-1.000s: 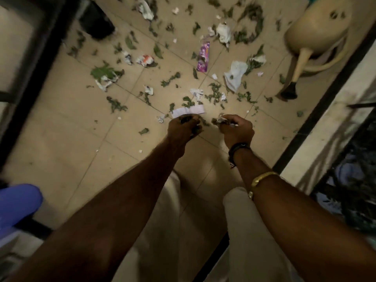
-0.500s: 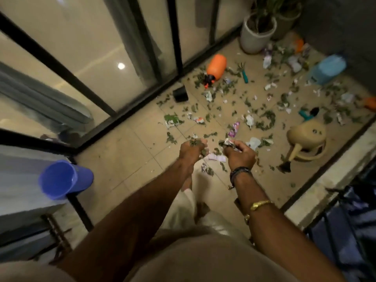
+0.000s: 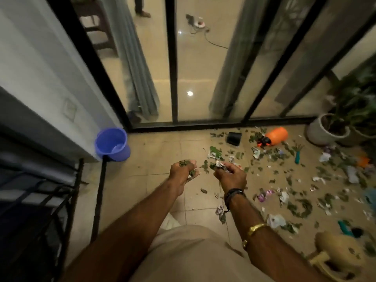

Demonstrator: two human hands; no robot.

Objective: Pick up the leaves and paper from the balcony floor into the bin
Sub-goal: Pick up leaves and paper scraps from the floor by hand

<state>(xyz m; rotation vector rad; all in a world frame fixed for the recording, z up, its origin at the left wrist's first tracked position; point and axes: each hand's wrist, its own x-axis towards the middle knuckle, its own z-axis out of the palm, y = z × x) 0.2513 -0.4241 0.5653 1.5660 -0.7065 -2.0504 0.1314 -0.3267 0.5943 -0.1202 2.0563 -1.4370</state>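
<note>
I have straightened up and turned left since a moment ago, so the blue bin [image 3: 122, 154] now sits ahead of me rather than off at the edge, and my fists have come up off the tiles. My left hand [image 3: 182, 176] is clenched round a wad of leaves [image 3: 186, 162]. My right hand [image 3: 230, 176] is clenched round crumpled paper [image 3: 219, 165] mixed with more green. The two fists ride side by side, close but not touching. The bin stands in the corner by the wall and door frame, its mouth open toward me, forward and left of both hands and well apart from them. My left hand is nearer, so I reckon it empties first. Plenty of litter remains on the floor [image 3: 154, 159] to my right, out toward the orange sprayer [image 3: 276, 135].
</note>
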